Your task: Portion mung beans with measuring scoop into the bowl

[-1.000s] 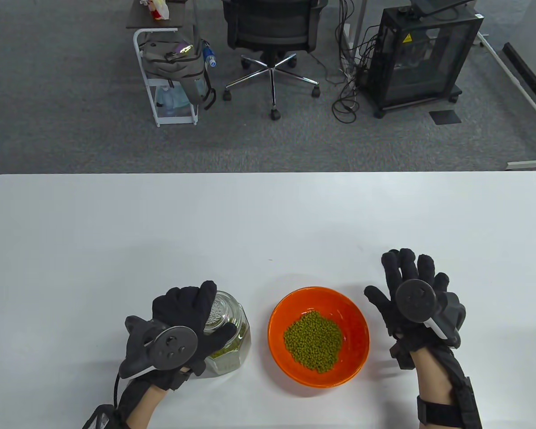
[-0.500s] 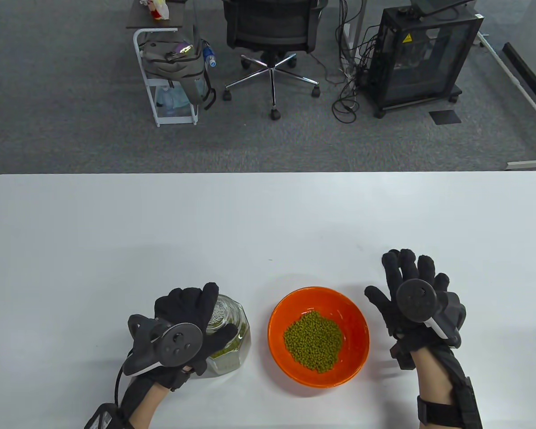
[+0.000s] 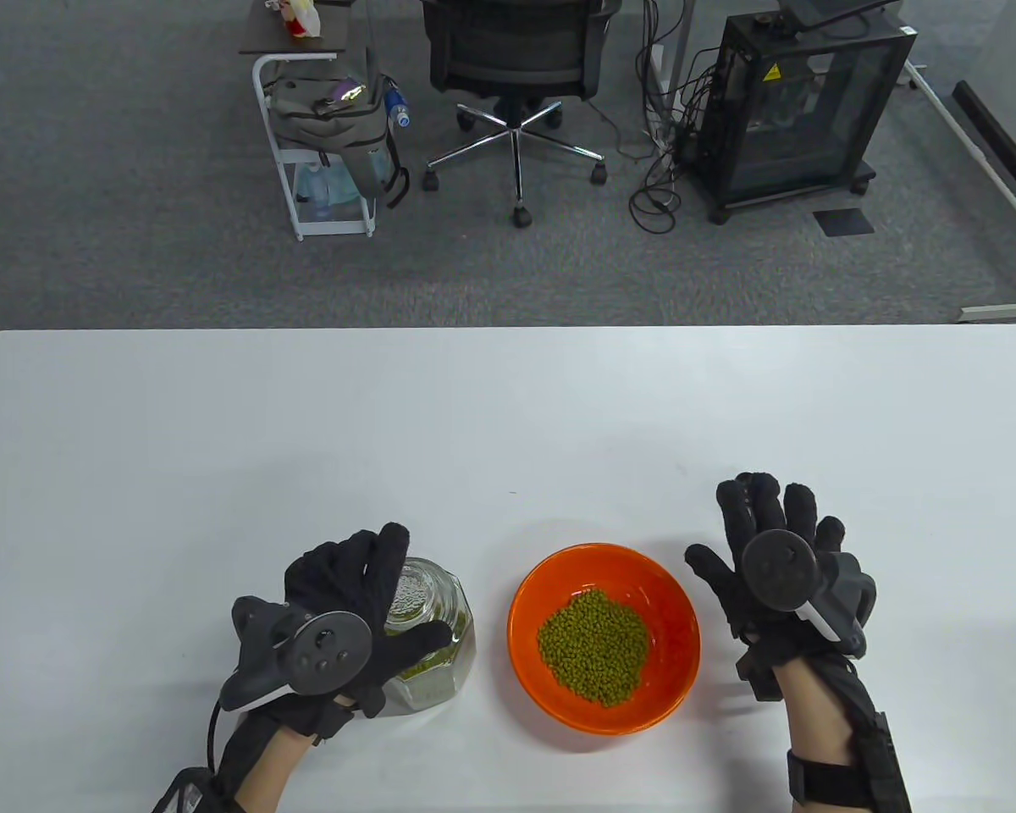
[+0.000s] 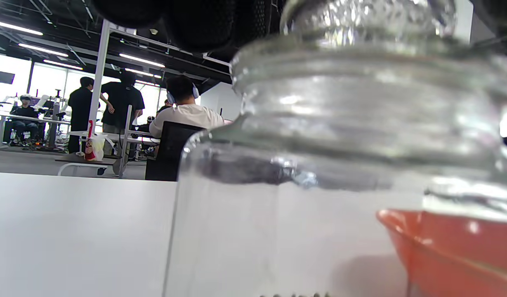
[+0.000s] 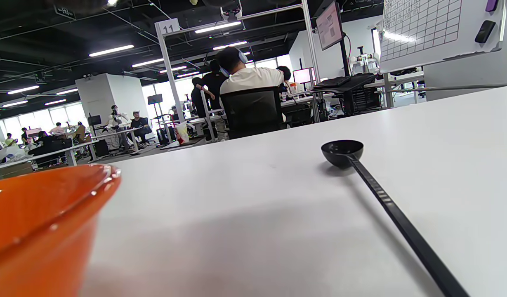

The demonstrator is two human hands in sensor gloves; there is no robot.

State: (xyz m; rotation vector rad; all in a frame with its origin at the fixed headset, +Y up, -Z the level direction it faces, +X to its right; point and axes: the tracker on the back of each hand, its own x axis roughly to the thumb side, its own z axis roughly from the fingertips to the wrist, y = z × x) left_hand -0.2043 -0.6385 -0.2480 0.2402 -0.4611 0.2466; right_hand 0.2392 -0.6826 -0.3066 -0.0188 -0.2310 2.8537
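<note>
Left hand (image 3: 347, 618) grip wraps glass jar (image 3: 436, 631): slippery, could tip into bowl (image 3: 603, 563) beside it, spill beans (image 3: 593, 648). Right hand (image 3: 770, 567) grip wide, empty; scoop (image 5: 344, 153) lies under it on surface (image 3: 508, 423).

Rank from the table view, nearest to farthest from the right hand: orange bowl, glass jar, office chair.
From the right hand:
1. Orange bowl, just to its left on the table.
2. Glass jar, beyond the bowl, under the left hand.
3. Office chair, on the floor past the table's far edge.
</note>
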